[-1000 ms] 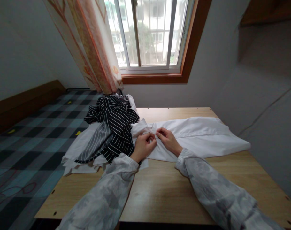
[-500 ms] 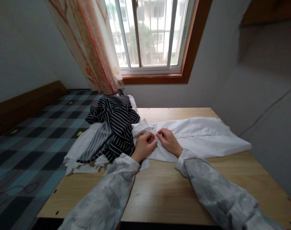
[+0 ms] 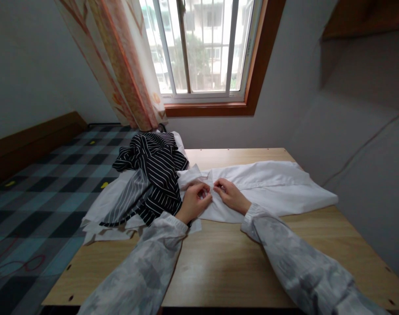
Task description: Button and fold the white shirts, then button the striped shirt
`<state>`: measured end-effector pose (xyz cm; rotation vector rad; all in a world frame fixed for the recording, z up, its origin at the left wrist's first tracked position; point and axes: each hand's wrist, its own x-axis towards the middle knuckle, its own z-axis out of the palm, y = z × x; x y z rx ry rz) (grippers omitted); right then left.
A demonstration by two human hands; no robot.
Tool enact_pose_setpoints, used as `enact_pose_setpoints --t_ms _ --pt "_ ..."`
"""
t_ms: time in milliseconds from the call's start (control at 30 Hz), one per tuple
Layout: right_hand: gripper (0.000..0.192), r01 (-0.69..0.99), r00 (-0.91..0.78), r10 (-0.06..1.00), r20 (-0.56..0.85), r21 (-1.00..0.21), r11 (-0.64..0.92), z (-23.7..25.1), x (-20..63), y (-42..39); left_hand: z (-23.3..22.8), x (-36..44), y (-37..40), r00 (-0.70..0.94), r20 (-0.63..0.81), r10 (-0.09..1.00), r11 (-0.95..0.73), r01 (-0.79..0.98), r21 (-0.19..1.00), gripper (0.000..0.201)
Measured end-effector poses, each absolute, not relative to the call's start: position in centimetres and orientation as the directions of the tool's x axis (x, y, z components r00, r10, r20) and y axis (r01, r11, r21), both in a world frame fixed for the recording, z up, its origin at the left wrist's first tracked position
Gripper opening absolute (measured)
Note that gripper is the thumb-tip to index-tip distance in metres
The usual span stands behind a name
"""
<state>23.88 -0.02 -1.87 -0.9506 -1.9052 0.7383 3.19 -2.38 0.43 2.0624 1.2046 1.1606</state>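
A white shirt (image 3: pixel 271 179) lies spread lengthwise across the table, with its collar end towards the striped clothes. Close to that collar, my left hand (image 3: pixel 195 201) is closed, thumb against the bent fingers, on the shirt's cloth. My right hand (image 3: pixel 230 194) faces it a short gap away, thumb and fingertips pinched at the shirt's front. Whatever small part of the shirt sits between the fingertips is too small to make out. Left of my hands, a black-and-white striped garment (image 3: pixel 161 168) is heaped over other white cloth (image 3: pixel 115 197).
The wooden table (image 3: pixel 225 271) adjoins a bed with a checked cover (image 3: pixel 54 188) on the left. Behind stand a window (image 3: pixel 206 48) and a patterned curtain (image 3: pixel 120 65). A cable (image 3: pixel 360 151) runs along the right wall (image 3: pixel 350 109).
The view has shifted slightly, so the table and clothes sit a little further left. Both hands stay at the collar end, and the right fingertips have shifted slightly.
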Motion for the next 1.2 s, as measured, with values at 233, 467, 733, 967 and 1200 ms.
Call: enact_pose_setpoints --t_ms 233,467,733,967,1200 --pt "0.009 0.351 -0.272 0.84 0.469 -0.765 0.54 -1.7 23.3 -0.2 0.6 3.4 -2.6 0.33 0.454 0.828 -0.559 0.412 0.72 0.004" --pt "0.007 0.539 -0.182 0.817 0.548 -0.64 0.549 -0.8 26.6 -0.2 0.8 3.6 -2.8 0.254 0.516 0.818 -0.575 0.372 0.728 0.012" --pt "0.009 0.597 -0.393 0.762 0.514 -0.488 0.637 -1.4 32.8 -1.2 0.6 3.7 -2.9 0.281 0.518 0.808 -0.585 0.489 0.647 0.015" --pt "0.015 0.7 -0.354 0.787 0.506 -0.415 0.582 -1.7 32.2 -0.9 1.1 3.5 -2.9 0.287 0.542 0.79 -0.55 0.723 0.419 0.017" --pt "0.013 0.643 -0.36 0.784 0.506 -0.475 0.601 -1.9 32.8 -0.9 2.9 6.0 -2.4 0.471 0.559 0.682 -0.661 0.725 0.195 0.016"
